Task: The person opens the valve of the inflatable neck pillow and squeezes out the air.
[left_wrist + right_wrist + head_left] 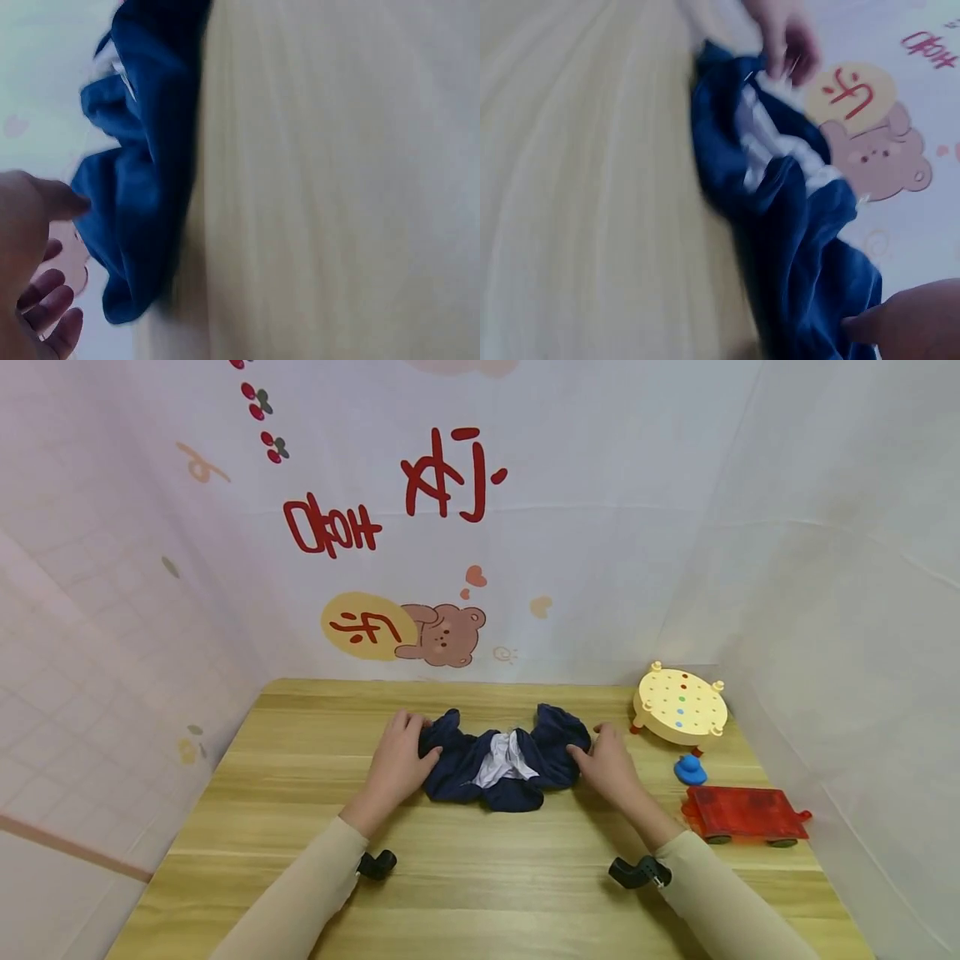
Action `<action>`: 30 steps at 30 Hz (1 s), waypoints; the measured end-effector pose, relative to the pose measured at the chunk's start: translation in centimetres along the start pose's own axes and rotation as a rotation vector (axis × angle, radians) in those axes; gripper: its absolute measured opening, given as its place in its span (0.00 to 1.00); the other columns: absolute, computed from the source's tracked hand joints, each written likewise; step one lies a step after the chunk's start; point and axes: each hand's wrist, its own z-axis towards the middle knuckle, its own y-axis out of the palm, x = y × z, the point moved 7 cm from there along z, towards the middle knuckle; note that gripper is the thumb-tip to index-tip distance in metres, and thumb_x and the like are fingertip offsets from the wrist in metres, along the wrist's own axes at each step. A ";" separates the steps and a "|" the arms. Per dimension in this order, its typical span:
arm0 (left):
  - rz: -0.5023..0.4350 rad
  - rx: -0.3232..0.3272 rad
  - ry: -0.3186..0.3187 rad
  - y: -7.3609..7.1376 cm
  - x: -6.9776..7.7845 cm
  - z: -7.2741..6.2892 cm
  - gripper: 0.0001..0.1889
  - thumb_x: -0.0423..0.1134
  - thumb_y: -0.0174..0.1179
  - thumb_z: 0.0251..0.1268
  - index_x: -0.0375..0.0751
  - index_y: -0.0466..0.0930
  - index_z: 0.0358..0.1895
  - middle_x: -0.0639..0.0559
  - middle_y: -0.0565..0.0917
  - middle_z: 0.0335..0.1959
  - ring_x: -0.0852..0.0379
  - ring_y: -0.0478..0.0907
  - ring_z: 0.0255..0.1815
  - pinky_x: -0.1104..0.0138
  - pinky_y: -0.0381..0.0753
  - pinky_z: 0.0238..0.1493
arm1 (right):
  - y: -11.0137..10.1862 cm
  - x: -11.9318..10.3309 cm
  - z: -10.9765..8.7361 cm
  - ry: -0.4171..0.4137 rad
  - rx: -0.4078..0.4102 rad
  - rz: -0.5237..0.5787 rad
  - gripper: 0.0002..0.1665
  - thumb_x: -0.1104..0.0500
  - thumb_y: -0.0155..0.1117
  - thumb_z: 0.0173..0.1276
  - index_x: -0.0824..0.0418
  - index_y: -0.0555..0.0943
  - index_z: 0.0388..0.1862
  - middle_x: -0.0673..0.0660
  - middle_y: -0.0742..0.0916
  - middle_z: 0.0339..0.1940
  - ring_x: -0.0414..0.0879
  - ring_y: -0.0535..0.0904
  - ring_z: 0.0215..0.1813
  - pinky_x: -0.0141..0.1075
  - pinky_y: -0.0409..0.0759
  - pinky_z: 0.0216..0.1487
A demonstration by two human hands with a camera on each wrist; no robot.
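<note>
A crumpled navy blue cloth garment (457,768) with a white inner part (504,762) lies on the table. My left hand (401,752) is at its left end; in the left wrist view the thumb (64,201) meets the cloth (142,187) while the other fingers are spread loosely apart from it. At the right end is my right hand (609,762), its thumb (862,328) against the fabric (780,247). The right hand's other fingers are mostly hidden in the right wrist view; from the head they appear loosely bent beside the cloth.
To the right on the wooden table (480,893) stand a yellow pegged toy (681,703), a small blue duck (690,769) and a red toy wagon (746,812). A white printed curtain (600,568) rises behind the table and along both sides.
</note>
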 end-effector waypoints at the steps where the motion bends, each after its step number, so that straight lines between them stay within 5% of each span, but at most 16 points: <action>1: -0.001 -0.011 0.009 0.2 -0.1 0.4 0.28 0.44 0.78 0.70 0.37 0.81 0.68 0.36 0.77 0.66 0.35 0.74 0.68 0.42 0.77 0.69 | 0.1 0.0 -0.1 0.015 -0.017 0.001 0.39 0.54 0.75 0.77 0.79 0.67 0.70 0.70 0.83 0.45 0.61 0.81 0.43 0.56 0.82 0.51; 4: -0.002 -0.081 0.001 1.2 -1.0 1.7 0.34 0.47 0.76 0.73 0.37 0.78 0.76 0.35 0.77 0.73 0.32 0.73 0.75 0.40 0.72 0.76 | 0.5 0.0 -0.1 0.025 -0.062 0.026 0.35 0.60 0.75 0.76 0.79 0.68 0.68 0.62 0.84 0.33 0.54 0.81 0.34 0.48 0.81 0.40; 8: 0.009 -0.209 -0.040 2.4 -1.9 2.0 0.29 0.50 0.76 0.74 0.37 0.83 0.69 0.36 0.84 0.67 0.35 0.80 0.70 0.43 0.76 0.72 | 1.0 0.6 0.8 0.012 -0.040 0.068 0.30 0.68 0.74 0.73 0.77 0.71 0.67 0.59 0.83 0.31 0.52 0.79 0.32 0.42 0.77 0.37; 13: 0.096 -0.317 -0.061 2.8 -0.6 -0.2 0.25 0.56 0.78 0.69 0.40 0.84 0.53 0.44 0.86 0.48 0.43 0.84 0.49 0.48 0.84 0.54 | 1.4 1.5 3.6 -0.021 0.027 0.094 0.22 0.69 0.72 0.74 0.73 0.78 0.63 0.61 0.86 0.35 0.55 0.83 0.38 0.44 0.79 0.42; 17: 0.163 -0.399 -0.029 3.0 2.5 -3.0 0.33 0.61 0.74 0.71 0.32 0.85 0.60 0.38 0.89 0.51 0.38 0.87 0.52 0.45 0.85 0.56 | 2.1 0.0 6.0 -0.135 -0.016 0.131 0.19 0.67 0.69 0.79 0.73 0.81 0.63 0.67 0.90 0.48 0.61 0.88 0.51 0.52 0.84 0.54; 20: 0.081 -0.502 0.015 3.6 5.5 -5.2 0.31 0.63 0.72 0.72 0.34 0.89 0.52 0.40 0.91 0.42 0.41 0.89 0.44 0.49 0.88 0.47 | 3.4 -2.2 6.7 -0.276 -0.201 0.163 0.24 0.64 0.63 0.86 0.72 0.77 0.74 0.71 0.87 0.65 0.66 0.84 0.68 0.60 0.80 0.67; 23: -0.072 -0.616 0.074 4.3 8.0 -6.9 0.23 0.63 0.72 0.72 0.45 0.88 0.38 0.54 0.86 0.28 0.55 0.84 0.28 0.59 0.83 0.33 | 4.5 -4.1 6.0 -0.365 -0.377 0.159 0.30 0.59 0.55 0.91 0.68 0.68 0.84 0.70 0.79 0.78 0.67 0.74 0.79 0.63 0.72 0.76; 27: -0.213 -0.689 0.113 4.8 9.4 -8.0 0.16 0.58 0.73 0.74 0.51 0.87 0.36 0.64 0.83 0.25 0.64 0.78 0.23 0.67 0.78 0.30 | 4.4 -4.7 5.0 -0.357 -0.383 0.143 0.33 0.51 0.55 0.92 0.65 0.66 0.87 0.66 0.75 0.83 0.65 0.69 0.83 0.63 0.68 0.80; 30: -0.297 -0.702 0.093 4.9 8.9 -7.8 0.15 0.55 0.73 0.76 0.50 0.87 0.37 0.60 0.85 0.26 0.61 0.82 0.23 0.66 0.80 0.29 | 3.6 -4.6 4.0 -0.331 -0.318 0.172 0.35 0.49 0.58 0.91 0.66 0.68 0.86 0.67 0.75 0.83 0.66 0.68 0.84 0.64 0.68 0.80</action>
